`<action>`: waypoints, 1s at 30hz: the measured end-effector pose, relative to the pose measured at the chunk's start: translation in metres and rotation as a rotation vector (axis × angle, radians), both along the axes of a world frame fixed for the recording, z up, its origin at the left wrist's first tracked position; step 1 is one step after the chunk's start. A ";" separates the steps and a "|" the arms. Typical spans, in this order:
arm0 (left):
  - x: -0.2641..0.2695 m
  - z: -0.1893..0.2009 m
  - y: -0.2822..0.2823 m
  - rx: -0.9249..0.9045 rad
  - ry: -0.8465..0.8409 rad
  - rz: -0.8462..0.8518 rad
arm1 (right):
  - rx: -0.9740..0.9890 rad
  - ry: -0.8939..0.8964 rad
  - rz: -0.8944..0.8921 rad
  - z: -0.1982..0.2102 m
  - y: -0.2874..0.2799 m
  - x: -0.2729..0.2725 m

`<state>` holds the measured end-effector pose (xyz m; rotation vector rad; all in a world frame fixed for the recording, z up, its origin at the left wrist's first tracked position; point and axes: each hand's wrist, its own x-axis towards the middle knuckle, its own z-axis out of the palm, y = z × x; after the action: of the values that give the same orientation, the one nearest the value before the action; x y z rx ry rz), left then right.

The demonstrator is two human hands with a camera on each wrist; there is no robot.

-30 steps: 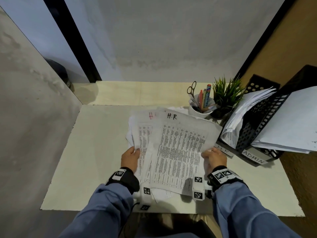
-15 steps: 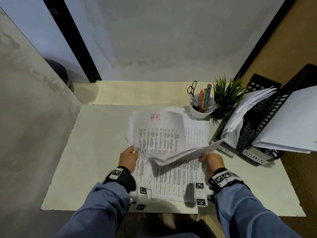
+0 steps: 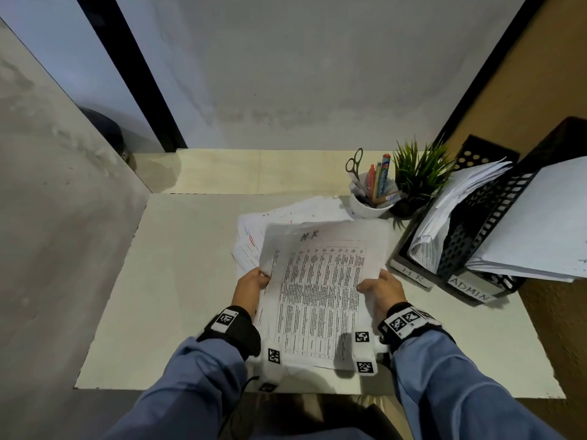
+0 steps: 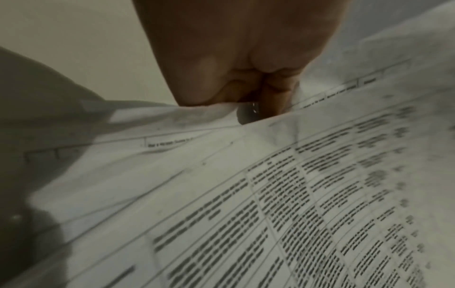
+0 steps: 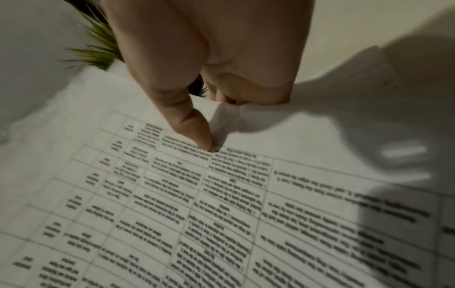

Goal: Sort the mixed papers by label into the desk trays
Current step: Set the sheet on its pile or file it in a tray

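Note:
A sheaf of printed table sheets (image 3: 320, 281) is lifted off the desk in front of me, its top sheet marked "H.R" in black pen. My left hand (image 3: 252, 281) grips its left edge, fingers curled at the paper's edge (image 4: 246, 68). My right hand (image 3: 379, 287) pinches the right edge, the thumb (image 5: 194, 124) pressed on the printed face (image 5: 197, 194) and the fingers hidden under it. More loose papers (image 3: 286, 214), some with red marks, lie on the desk behind. Black mesh trays at the right carry the labels "H R" (image 3: 413, 274) and "ADMIN" (image 3: 470, 290); both hold paper.
A white cup (image 3: 370, 201) with scissors and pens and a small green plant (image 3: 419, 176) stand behind the papers, beside the trays. A grey partition wall (image 3: 63, 233) borders the pale desk (image 3: 190, 281) on the left.
Half a second ago my right hand had the top sheet bent over, baring a sheet marked HR in red. Now a black-marked H.R sheet lies flat on top, held by both hands.

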<state>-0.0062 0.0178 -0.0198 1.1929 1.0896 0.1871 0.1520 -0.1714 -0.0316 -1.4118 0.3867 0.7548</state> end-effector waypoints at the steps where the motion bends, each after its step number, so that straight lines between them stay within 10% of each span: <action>1: 0.003 0.003 -0.001 -0.003 -0.014 0.015 | -0.010 0.002 0.028 0.001 0.001 0.001; 7: 0.011 0.021 -0.005 -0.181 -0.249 -0.016 | -0.086 -0.113 0.026 0.033 0.005 0.003; 17: 0.043 0.105 -0.006 0.483 -0.347 0.109 | 0.065 -0.708 0.101 0.138 0.020 0.004; 25: 0.036 0.047 -0.010 0.527 -0.073 -0.208 | -0.077 -0.277 0.073 0.102 0.020 -0.028; 30: 0.056 0.074 0.004 0.646 -0.185 -0.122 | -0.142 -0.626 0.096 0.126 0.011 0.002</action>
<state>0.0499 0.0219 0.0546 1.7715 0.8069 0.5743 0.1544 -0.1601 0.0941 -1.7233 -0.1186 0.3314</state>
